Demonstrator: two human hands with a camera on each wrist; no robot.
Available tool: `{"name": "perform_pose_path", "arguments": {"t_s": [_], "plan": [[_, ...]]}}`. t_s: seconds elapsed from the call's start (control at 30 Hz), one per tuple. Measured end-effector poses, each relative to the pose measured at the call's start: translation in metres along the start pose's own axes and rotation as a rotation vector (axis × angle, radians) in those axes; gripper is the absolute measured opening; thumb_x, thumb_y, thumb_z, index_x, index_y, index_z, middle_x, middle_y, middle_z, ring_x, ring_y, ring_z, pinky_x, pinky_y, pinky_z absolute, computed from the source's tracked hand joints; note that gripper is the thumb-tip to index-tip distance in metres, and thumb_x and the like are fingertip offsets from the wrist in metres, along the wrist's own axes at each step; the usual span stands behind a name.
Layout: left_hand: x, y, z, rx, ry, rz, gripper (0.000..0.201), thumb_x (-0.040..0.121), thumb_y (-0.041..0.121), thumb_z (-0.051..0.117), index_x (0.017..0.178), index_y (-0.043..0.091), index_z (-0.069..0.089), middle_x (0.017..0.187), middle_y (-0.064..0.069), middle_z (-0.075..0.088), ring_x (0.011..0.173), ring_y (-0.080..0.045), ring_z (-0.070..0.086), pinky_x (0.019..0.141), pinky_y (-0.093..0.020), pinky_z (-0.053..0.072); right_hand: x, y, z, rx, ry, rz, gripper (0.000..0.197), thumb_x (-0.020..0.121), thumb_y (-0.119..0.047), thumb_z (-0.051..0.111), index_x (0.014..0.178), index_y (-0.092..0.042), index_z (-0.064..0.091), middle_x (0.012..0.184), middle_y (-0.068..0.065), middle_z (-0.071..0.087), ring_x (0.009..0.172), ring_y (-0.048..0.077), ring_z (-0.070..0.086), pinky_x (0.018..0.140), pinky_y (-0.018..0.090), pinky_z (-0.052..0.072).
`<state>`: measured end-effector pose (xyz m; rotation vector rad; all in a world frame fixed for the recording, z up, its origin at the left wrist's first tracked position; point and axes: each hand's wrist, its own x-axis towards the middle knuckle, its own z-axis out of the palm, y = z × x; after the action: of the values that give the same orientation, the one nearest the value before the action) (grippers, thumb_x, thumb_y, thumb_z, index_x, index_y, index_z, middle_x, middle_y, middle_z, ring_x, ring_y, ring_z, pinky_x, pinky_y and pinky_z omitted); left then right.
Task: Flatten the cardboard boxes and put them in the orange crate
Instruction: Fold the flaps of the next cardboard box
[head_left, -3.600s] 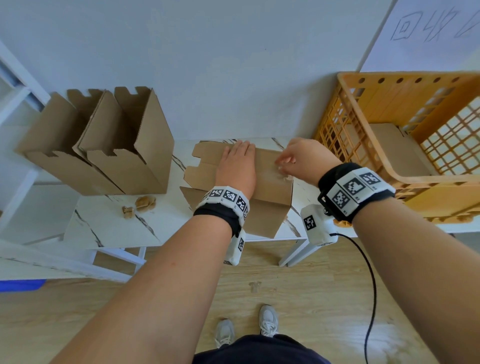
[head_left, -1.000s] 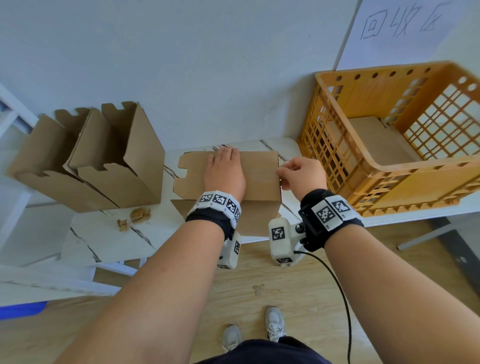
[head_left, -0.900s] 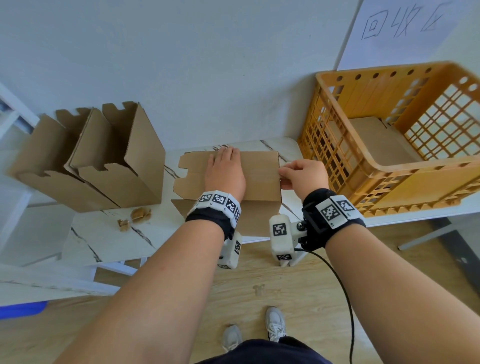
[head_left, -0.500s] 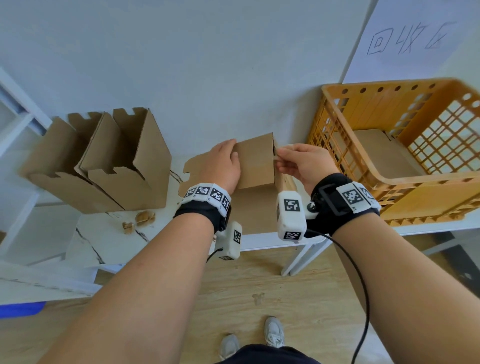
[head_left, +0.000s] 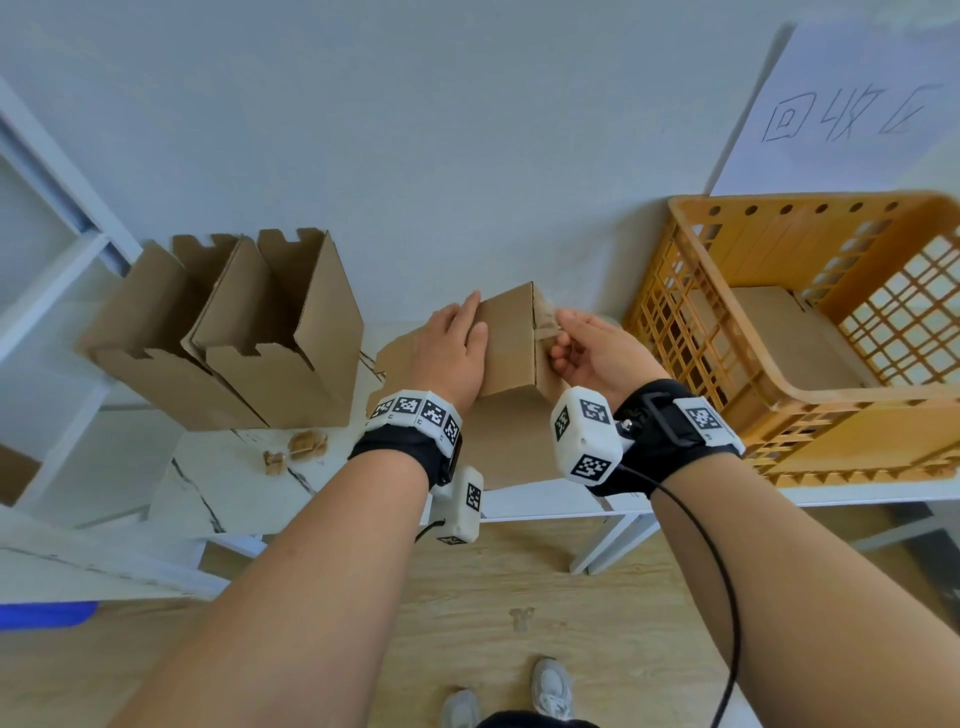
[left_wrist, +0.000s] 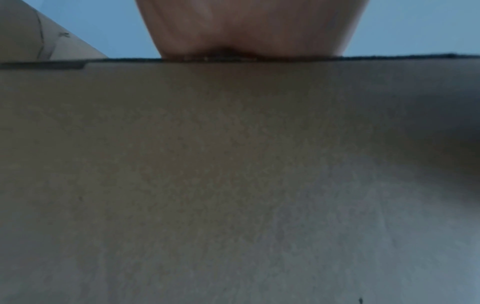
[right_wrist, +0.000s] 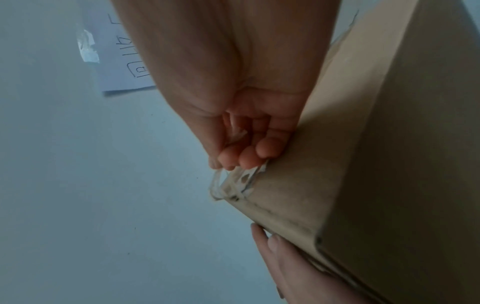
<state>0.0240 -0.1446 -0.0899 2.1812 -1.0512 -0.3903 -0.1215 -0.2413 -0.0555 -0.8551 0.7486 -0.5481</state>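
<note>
Cardboard dominated the scene, ordered by size. The white table (head_left: 228, 483) carried everything at working height. At three o'clock the orange crate (head_left: 675, 332) sat within easy reach, a flattened sheet (head_left: 789, 338) already lying on its floor. At nine o'clock two boxes (head_left: 270, 332) stood open and upright, apparently waiting their turn. At the centre, the flattened box (head_left: 506, 338) was tilted up off the table between both hands, probably to carry it toward the crate. The left hand (head_left: 449, 358) lay with straight fingers across its face, steadying it, while the right hand (head_left: 597, 353) pinched its right edge, fingertips (right_wrist: 248, 157) curled against frayed tape (right_wrist: 233, 183). Small scraps (head_left: 296, 449) lay at eight o'clock.
</note>
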Motion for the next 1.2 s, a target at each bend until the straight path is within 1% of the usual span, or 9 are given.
{"name": "perform_pose_path", "arguments": {"t_s": [0.23,0.33,0.47,0.6,0.7,0.8,0.93,1.13,1.2], "plan": [[0.001,0.022,-0.016,-0.14,-0.018,-0.1,0.042,0.095,0.023,0.038,0.137,0.028,0.044,0.144,-0.001,0.039,0.131,-0.022,0.04,0.111,-0.045,0.028,-0.006,-0.004,0.009,-0.19,-0.037,-0.05,0.026,0.092,-0.035,0.06,0.098,-0.01,0.061,0.073,0.002,0.061,0.067,0.012,0.058,0.069,0.023,0.05],[0.0,0.027,-0.021,-0.243,-0.052,-0.144,0.045,0.096,0.02,0.041,0.14,0.029,0.043,0.146,0.0,0.038,0.133,-0.019,0.038,0.111,-0.037,0.03,-0.008,-0.007,0.007,-0.238,-0.1,-0.079,0.016,0.089,-0.017,0.066,0.1,-0.011,0.057,0.081,0.001,0.061,0.072,0.012,0.057,0.071,0.022,0.049],[-0.004,0.034,-0.035,-0.31,-0.197,-0.19,0.064,0.085,0.016,0.055,0.144,0.033,0.037,0.151,0.004,0.031,0.135,-0.017,0.033,0.092,-0.024,0.029,-0.006,-0.007,0.002,-0.291,-0.075,-0.107,0.013,0.089,0.003,0.06,0.091,-0.009,0.058,0.081,0.005,0.061,0.071,0.013,0.058,0.065,0.019,0.05],[-0.006,0.043,-0.042,-0.203,-0.364,-0.163,0.091,0.08,0.04,0.068,0.152,0.03,0.014,0.16,0.006,0.006,0.146,-0.014,0.008,0.114,-0.034,0.017,-0.006,-0.006,0.001,-0.266,-0.105,-0.091,0.011,0.091,0.003,0.056,0.091,-0.008,0.059,0.079,0.005,0.061,0.071,0.014,0.058,0.065,0.018,0.052],[-0.005,0.044,-0.04,-0.144,-0.414,-0.132,0.113,0.069,0.054,0.076,0.152,0.032,0.002,0.16,0.006,-0.003,0.147,-0.012,-0.001,0.119,-0.042,0.01,-0.005,-0.007,-0.001,-0.281,-0.127,-0.083,0.011,0.092,0.003,0.055,0.097,-0.005,0.059,0.079,0.006,0.062,0.072,0.016,0.06,0.071,0.022,0.052],[-0.003,0.043,-0.039,-0.086,-0.416,-0.117,0.115,0.067,0.049,0.078,0.152,0.033,0.002,0.16,0.005,-0.002,0.147,-0.014,0.002,0.119,-0.043,0.013,-0.003,-0.008,-0.001,-0.413,-0.114,-0.121,0.012,0.089,0.002,0.061,0.099,-0.005,0.062,0.081,0.008,0.064,0.073,0.018,0.06,0.072,0.026,0.051],[-0.004,0.044,-0.035,-0.103,-0.401,-0.141,0.115,0.055,0.047,0.072,0.15,0.037,0.008,0.159,0.007,0.001,0.146,-0.015,0.003,0.116,-0.046,0.019,0.001,-0.01,0.002,-0.578,-0.07,-0.217,0.013,0.083,0.001,0.069,0.094,-0.007,0.067,0.089,0.015,0.067,0.084,0.024,0.064,0.087,0.034,0.055],[-0.005,0.043,-0.034,-0.1,-0.416,-0.142,0.114,0.053,0.046,0.067,0.15,0.039,0.008,0.158,0.009,-0.001,0.146,-0.015,0.003,0.116,-0.046,0.02,0.003,-0.011,-0.004,-0.622,-0.04,-0.256,0.012,0.087,0.005,0.062,0.099,0.002,0.066,0.083,0.015,0.067,0.077,0.024,0.065,0.078,0.028,0.059],[-0.005,0.044,-0.033,-0.089,-0.425,-0.132,0.112,0.054,0.046,0.067,0.149,0.042,0.008,0.158,0.009,-0.002,0.146,-0.016,0.001,0.116,-0.046,0.019,0.002,-0.011,-0.002,-0.629,-0.041,-0.243,0.011,0.092,-0.001,0.058,0.093,-0.004,0.068,0.08,0.01,0.067,0.075,0.022,0.063,0.079,0.029,0.058]]}}
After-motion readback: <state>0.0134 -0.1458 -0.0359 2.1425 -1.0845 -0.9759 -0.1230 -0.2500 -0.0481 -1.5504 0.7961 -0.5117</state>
